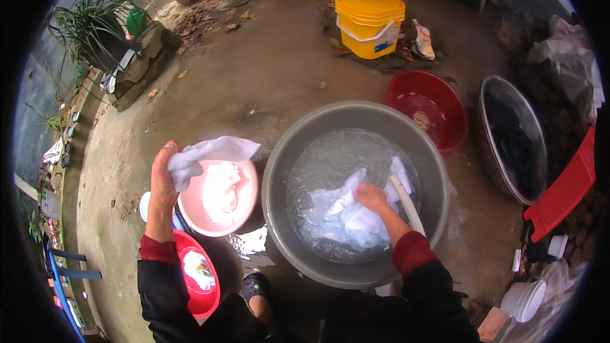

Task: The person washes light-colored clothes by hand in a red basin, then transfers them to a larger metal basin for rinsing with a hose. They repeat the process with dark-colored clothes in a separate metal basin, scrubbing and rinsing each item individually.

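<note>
My left hand (163, 176) is raised at the left and closed around a damp white cloth (217, 148), whose free end sticks out to the right. Below that cloth stands a pink basin (252, 195) with white fabric (221, 193) in it. My right hand (372, 196) reaches into a large grey tub (279, 162) of water and grips bunched white laundry (360, 219); its fingertips are partly hidden by the fabric. A pale hose or pipe (407, 205) leans over the tub's near right side, close to my right forearm.
A red basin (455, 138) touches the tub's far right. Beyond it are a metal basin of dark cloth (512, 133) and a red washboard (562, 190). Yellow buckets (369, 14) stand farther off. A bright red basin (212, 295) lies by my left forearm, near my shoe (255, 286).
</note>
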### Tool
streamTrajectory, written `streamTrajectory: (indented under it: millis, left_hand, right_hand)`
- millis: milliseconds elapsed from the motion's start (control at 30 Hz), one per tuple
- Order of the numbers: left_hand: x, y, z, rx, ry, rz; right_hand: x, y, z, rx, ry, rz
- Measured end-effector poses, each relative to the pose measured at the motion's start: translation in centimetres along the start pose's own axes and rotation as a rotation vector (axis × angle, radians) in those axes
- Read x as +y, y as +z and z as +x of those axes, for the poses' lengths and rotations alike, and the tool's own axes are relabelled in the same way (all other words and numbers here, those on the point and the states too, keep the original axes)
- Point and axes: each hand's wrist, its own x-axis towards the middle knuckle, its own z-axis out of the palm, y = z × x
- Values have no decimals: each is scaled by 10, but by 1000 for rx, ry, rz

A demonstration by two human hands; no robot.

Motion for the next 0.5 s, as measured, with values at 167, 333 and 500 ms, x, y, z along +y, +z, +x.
streamTrajectory:
  millis: [167,333,500]
  left_hand:
    - [-82,-48,3,-86,-259,987]
    - [-128,-20,2,190,180,1218]
    - [-149,81,-32,-44,647,1096]
  right_hand:
    - [-62,-57,-14,-180,-173,953]
    - [-71,-110,7,-190,-229,880]
    - [-29,-32,8,-203,109,8]
